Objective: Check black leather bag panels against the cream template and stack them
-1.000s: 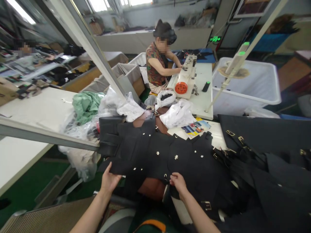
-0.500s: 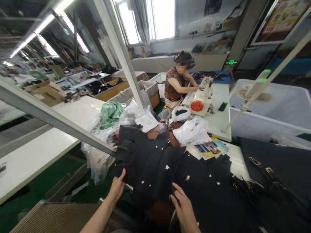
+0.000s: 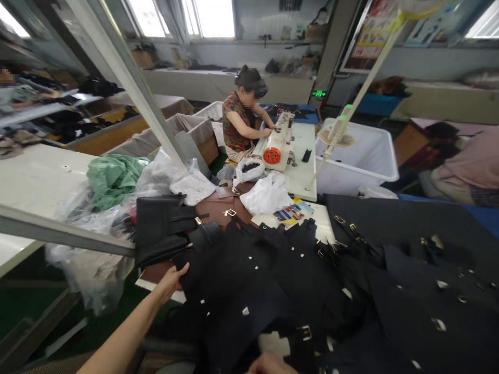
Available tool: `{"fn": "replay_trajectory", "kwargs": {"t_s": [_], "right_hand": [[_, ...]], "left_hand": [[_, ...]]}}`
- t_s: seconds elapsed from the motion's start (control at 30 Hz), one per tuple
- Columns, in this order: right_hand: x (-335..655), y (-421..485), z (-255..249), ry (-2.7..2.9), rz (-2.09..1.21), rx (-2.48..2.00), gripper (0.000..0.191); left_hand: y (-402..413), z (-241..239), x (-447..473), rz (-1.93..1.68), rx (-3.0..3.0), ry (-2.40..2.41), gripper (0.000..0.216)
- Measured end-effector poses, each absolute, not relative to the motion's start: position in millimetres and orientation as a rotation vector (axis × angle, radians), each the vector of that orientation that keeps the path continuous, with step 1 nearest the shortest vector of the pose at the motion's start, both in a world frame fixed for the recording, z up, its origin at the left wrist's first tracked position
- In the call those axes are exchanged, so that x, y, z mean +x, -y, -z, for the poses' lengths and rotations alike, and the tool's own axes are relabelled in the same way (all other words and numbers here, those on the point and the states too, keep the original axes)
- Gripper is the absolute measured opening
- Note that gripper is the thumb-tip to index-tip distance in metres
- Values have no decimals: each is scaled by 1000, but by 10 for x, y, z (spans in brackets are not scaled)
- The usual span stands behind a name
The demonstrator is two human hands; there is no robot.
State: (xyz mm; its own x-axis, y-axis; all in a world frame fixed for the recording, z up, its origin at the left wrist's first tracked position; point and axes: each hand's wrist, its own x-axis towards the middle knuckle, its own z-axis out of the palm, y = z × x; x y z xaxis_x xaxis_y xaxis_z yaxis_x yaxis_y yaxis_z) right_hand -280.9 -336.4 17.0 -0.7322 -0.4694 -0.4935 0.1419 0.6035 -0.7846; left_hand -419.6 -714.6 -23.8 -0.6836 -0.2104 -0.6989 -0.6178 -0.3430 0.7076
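Observation:
A black garment [image 3: 257,280] with small metal studs and buckles lies spread over the table in front of me. My left hand [image 3: 171,280] grips its left edge, thumb on top of the cloth, fingers hidden under it. My right hand [image 3: 268,364] shows only as a sliver at the bottom edge, under the garment's near hem; its fingers are out of sight. A second black piece with gold buckles [image 3: 390,228] lies to the right.
A folded black stack [image 3: 161,228] sits left of the garment, beside clear plastic bags [image 3: 97,223] and green cloth [image 3: 111,176]. A slanted metal bar [image 3: 62,231] crosses at left. A person [image 3: 239,117] works at a sewing machine [image 3: 278,140] behind; a white bin [image 3: 362,156] stands right.
The garment has shifted right and toward me, uncovering the folded black stack. My right hand dropped from on top of the cloth to the bottom edge. My left hand keeps its grip on the left edge.

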Motion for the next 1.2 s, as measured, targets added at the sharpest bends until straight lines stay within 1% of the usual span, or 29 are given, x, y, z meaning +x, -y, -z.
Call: {"fn": "replay_trajectory", "kwargs": {"t_s": [0.1,0.23,0.27,0.33,0.4,0.47,0.5,0.6,0.73,0.77,0.8,0.83,0.9,0.93,1.0,1.07,1.1,1.2], "right_hand": [[-2869,3211,-159,-2109,1169,-119,33],[-3038,2899,-56,-2587,1056,-9,25],[-3069,2819,-24,-2662,1025,26,27],[-3126,2677,41,-2788,957,97,36],[-3191,2573,105,-2850,910,84,54],[-3267,2501,173,-2785,923,-80,72],[-3304,2474,208,-2720,936,-178,78],[-3378,2405,304,-2587,886,-335,84],[-3359,2347,381,-2623,702,-434,89],[-3347,2349,385,-2622,691,-473,86],[-3340,2362,379,-2616,710,-505,78],[-3341,2387,361,-2610,758,-525,65],[-3370,2472,274,-2615,886,-520,33],[-3393,2527,200,-2629,945,-501,24],[-3425,2638,-15,-2681,1010,-479,23],[-3386,2718,-294,-2755,979,-548,20],[-3326,2740,-438,-2793,944,-612,18],[-2994,2753,-783,-2903,848,-873,17]], "left_hand": [[7110,327,-4109,-2063,-1088,-1650,35],[7146,433,-3771,-1852,-995,-1710,46],[7135,477,-3679,-1786,-951,-1735,47],[7083,584,-3526,-1701,-869,-1805,48],[7016,699,-3439,-1694,-820,-1881,50],[6975,783,-3425,-1710,-799,-1968,53],[6971,802,-3441,-1724,-798,-2002,54],[7023,753,-3534,-1740,-717,-2076,53],[7115,552,-3656,-1725,-571,-2136,48],[7122,503,-3679,-1718,-547,-2149,47],[7120,457,-3699,-1713,-530,-2160,47],[7110,414,-3716,-1708,-517,-2169,48],[7072,333,-3734,-1695,-504,-2199,46],[7048,292,-3732,-1687,-506,-2225,43],[7006,209,-3701,-1670,-517,-2285,35],[6989,126,-3638,-1649,-527,-2364,31],[6992,85,-3601,-1633,-534,-2415,33],[7027,-23,-3541,-1604,-582,-2550,46]]}}
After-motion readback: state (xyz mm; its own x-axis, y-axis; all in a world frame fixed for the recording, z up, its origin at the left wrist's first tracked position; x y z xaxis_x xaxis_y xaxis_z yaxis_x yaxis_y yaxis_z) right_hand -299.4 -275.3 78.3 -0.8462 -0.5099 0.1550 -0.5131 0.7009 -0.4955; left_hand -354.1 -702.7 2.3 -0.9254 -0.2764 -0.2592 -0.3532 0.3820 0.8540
